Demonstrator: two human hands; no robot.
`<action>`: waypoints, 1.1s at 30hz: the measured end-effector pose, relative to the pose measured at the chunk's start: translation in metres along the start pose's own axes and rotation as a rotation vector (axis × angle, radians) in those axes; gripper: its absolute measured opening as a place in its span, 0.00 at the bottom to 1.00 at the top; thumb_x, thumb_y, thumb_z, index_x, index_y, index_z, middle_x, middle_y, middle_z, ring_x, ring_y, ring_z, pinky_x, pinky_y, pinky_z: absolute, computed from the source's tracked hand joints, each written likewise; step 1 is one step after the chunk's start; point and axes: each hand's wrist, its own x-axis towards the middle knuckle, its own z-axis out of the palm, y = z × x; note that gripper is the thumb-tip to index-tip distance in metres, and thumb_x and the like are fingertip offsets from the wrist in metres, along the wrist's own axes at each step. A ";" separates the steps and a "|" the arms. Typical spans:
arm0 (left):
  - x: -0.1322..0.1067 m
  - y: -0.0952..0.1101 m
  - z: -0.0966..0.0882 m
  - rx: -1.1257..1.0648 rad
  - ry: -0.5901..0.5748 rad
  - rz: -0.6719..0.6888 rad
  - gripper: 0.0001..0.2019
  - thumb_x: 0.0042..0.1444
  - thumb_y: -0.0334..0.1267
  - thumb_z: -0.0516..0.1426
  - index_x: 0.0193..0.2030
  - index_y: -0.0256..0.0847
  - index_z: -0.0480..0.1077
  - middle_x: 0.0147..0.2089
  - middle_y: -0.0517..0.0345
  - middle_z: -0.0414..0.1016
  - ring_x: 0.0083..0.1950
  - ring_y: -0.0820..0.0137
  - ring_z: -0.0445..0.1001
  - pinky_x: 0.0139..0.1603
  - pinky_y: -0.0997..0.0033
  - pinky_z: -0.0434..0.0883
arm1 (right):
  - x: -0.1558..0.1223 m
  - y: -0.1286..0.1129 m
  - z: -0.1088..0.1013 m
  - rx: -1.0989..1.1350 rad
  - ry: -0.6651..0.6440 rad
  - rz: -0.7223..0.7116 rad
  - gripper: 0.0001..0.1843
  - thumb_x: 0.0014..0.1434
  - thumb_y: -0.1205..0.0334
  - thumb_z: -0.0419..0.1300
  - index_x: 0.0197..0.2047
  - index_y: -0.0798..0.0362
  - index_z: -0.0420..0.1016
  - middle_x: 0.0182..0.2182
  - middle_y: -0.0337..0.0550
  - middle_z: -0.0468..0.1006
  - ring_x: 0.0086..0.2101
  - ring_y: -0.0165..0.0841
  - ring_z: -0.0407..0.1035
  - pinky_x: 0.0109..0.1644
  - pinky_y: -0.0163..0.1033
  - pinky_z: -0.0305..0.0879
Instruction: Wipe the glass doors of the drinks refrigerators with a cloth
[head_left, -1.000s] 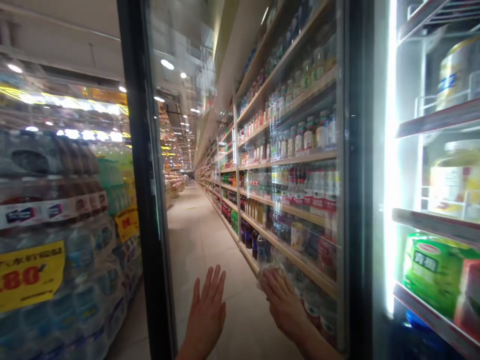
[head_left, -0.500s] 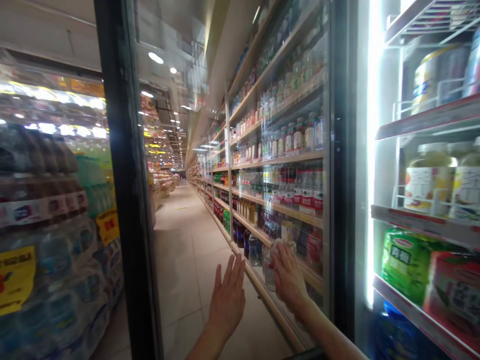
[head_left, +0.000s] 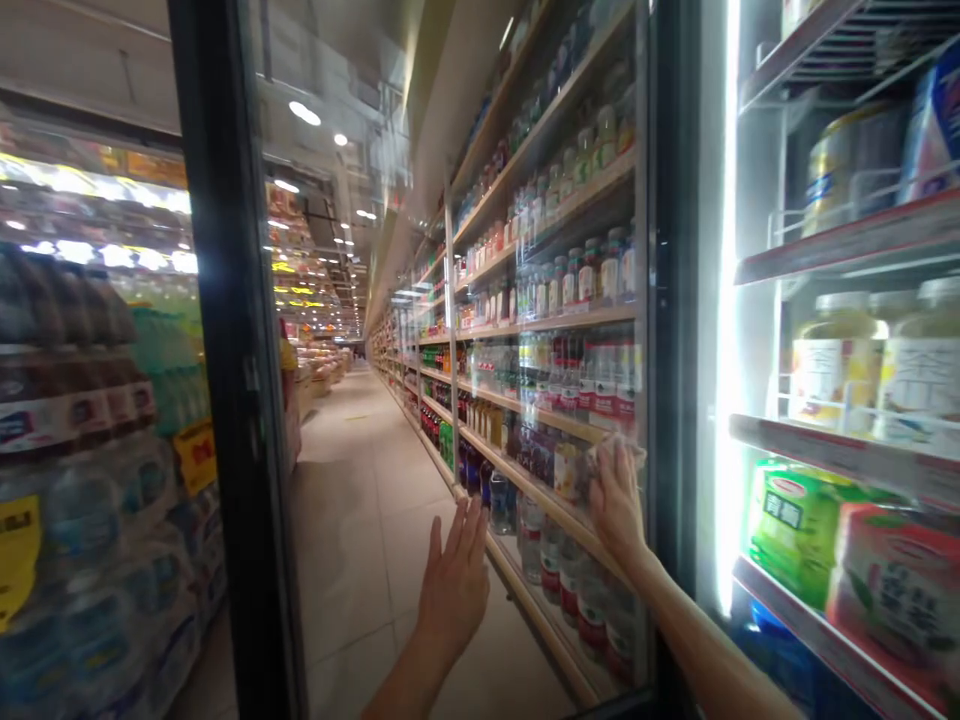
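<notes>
Where the right hand (head_left: pixel 616 495) presses a pale crumpled cloth (head_left: pixel 619 446) against the tall clear glass door (head_left: pixel 360 250) of a lit cooler, the cloth sits close to the door's right edge, a little below mid-height. I have the fingers laid over the cloth, pinning it to the pane, so that hand is full. The left hand (head_left: pixel 454 580) is open, fingers straight and slightly spread, palm toward the glass lower down near the pane's middle; I cannot tell whether it touches.

I judge the wiping to be under way. The cloth is at the right edge, and the upper and left parts of the pane, full of ceiling-light reflections, show no sign either way of being done.

Through the glass I see a pale tiled aisle floor (head_left: pixel 360 520) and long wooden shelves of bottled drinks (head_left: pixel 570 290). A black door frame (head_left: pixel 217 350) bounds the pane's left edge, with wrapped packs of water bottles (head_left: pixel 90 520) beyond. Right of the door, white cooler shelves (head_left: pixel 847 240) carry green packets (head_left: pixel 795 530).
</notes>
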 end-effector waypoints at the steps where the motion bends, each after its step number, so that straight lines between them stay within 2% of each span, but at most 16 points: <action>1: -0.001 -0.001 0.000 0.002 -0.004 0.003 0.29 0.51 0.36 0.49 0.62 0.36 0.55 0.66 0.54 0.55 0.70 0.65 0.39 0.67 0.54 0.43 | -0.008 0.004 -0.001 0.003 -0.008 0.018 0.34 0.61 0.66 0.45 0.67 0.46 0.37 0.66 0.48 0.37 0.64 0.46 0.38 0.60 0.60 0.52; 5: -0.005 -0.008 -0.003 0.010 -0.003 0.034 0.28 0.51 0.35 0.48 0.62 0.37 0.55 0.66 0.55 0.55 0.69 0.65 0.42 0.67 0.54 0.42 | -0.052 0.020 -0.004 -0.009 -0.100 0.010 0.35 0.61 0.67 0.45 0.67 0.46 0.32 0.66 0.50 0.36 0.64 0.48 0.37 0.59 0.61 0.53; 7: -0.001 -0.011 -0.005 0.008 0.001 0.036 0.27 0.52 0.34 0.48 0.61 0.37 0.57 0.66 0.55 0.54 0.69 0.65 0.42 0.67 0.55 0.40 | -0.046 0.026 -0.004 -0.007 -0.091 0.017 0.35 0.61 0.66 0.46 0.67 0.47 0.34 0.66 0.50 0.36 0.64 0.47 0.38 0.59 0.61 0.53; 10: 0.010 -0.014 -0.009 -0.008 0.002 0.005 0.26 0.53 0.36 0.48 0.61 0.35 0.57 0.66 0.53 0.54 0.69 0.63 0.43 0.67 0.54 0.39 | -0.002 0.035 -0.004 0.001 -0.006 0.065 0.33 0.61 0.64 0.46 0.67 0.49 0.38 0.66 0.51 0.37 0.64 0.47 0.37 0.61 0.61 0.49; 12: 0.014 -0.017 -0.010 -0.015 0.002 -0.016 0.27 0.53 0.37 0.48 0.61 0.35 0.57 0.66 0.52 0.54 0.69 0.63 0.44 0.67 0.54 0.39 | 0.014 0.039 -0.005 0.008 0.020 0.096 0.32 0.61 0.64 0.45 0.67 0.49 0.40 0.66 0.52 0.38 0.63 0.47 0.38 0.61 0.61 0.48; 14: 0.011 -0.020 -0.010 -0.011 -0.010 -0.019 0.27 0.53 0.37 0.48 0.61 0.36 0.56 0.66 0.52 0.53 0.69 0.63 0.43 0.67 0.55 0.39 | 0.002 0.040 -0.006 0.011 0.006 0.109 0.32 0.62 0.63 0.45 0.67 0.48 0.39 0.66 0.51 0.38 0.64 0.47 0.37 0.61 0.61 0.48; 16: 0.005 -0.023 -0.009 0.000 -0.026 -0.012 0.27 0.53 0.37 0.49 0.62 0.37 0.56 0.66 0.53 0.53 0.69 0.64 0.43 0.66 0.55 0.40 | -0.026 0.036 -0.007 0.013 -0.037 0.103 0.33 0.62 0.63 0.46 0.67 0.47 0.35 0.66 0.50 0.36 0.64 0.47 0.37 0.61 0.61 0.49; 18: -0.001 -0.026 -0.008 0.014 -0.037 -0.002 0.28 0.53 0.37 0.49 0.62 0.37 0.55 0.67 0.54 0.52 0.69 0.63 0.42 0.66 0.55 0.41 | -0.046 0.026 -0.006 0.019 -0.066 0.095 0.35 0.61 0.64 0.46 0.67 0.48 0.33 0.67 0.50 0.34 0.64 0.48 0.36 0.60 0.62 0.51; 21: -0.002 -0.029 -0.009 0.030 -0.027 -0.013 0.29 0.52 0.38 0.50 0.63 0.36 0.54 0.67 0.53 0.51 0.69 0.62 0.43 0.66 0.55 0.43 | -0.035 -0.006 -0.001 0.045 -0.020 0.062 0.35 0.61 0.66 0.46 0.67 0.46 0.34 0.67 0.48 0.33 0.64 0.49 0.36 0.59 0.63 0.51; 24: -0.001 -0.034 -0.012 0.036 -0.025 -0.031 0.29 0.52 0.37 0.50 0.62 0.37 0.54 0.67 0.54 0.53 0.69 0.63 0.44 0.65 0.55 0.46 | -0.012 -0.050 0.006 0.110 -0.025 -0.066 0.35 0.60 0.68 0.47 0.67 0.46 0.38 0.67 0.47 0.37 0.64 0.48 0.37 0.60 0.62 0.50; 27: -0.004 -0.040 -0.017 0.041 -0.050 -0.019 0.29 0.51 0.35 0.49 0.63 0.38 0.54 0.66 0.55 0.53 0.68 0.63 0.46 0.65 0.55 0.47 | -0.028 -0.087 0.012 0.129 -0.115 -0.249 0.36 0.56 0.71 0.47 0.67 0.50 0.41 0.66 0.49 0.42 0.63 0.48 0.39 0.59 0.61 0.54; 30: -0.008 -0.047 -0.021 0.050 -0.052 -0.023 0.30 0.51 0.35 0.49 0.63 0.38 0.52 0.66 0.55 0.54 0.68 0.63 0.46 0.65 0.56 0.48 | -0.047 -0.102 0.015 0.107 -0.206 -0.418 0.35 0.54 0.75 0.47 0.65 0.51 0.48 0.63 0.46 0.52 0.63 0.43 0.44 0.58 0.54 0.59; 33: -0.010 -0.053 -0.022 0.057 -0.040 -0.043 0.31 0.51 0.36 0.49 0.64 0.38 0.51 0.66 0.54 0.55 0.68 0.63 0.46 0.64 0.55 0.49 | -0.018 -0.101 0.018 0.114 -0.131 -0.390 0.32 0.55 0.73 0.47 0.63 0.50 0.53 0.63 0.46 0.55 0.63 0.42 0.44 0.59 0.54 0.57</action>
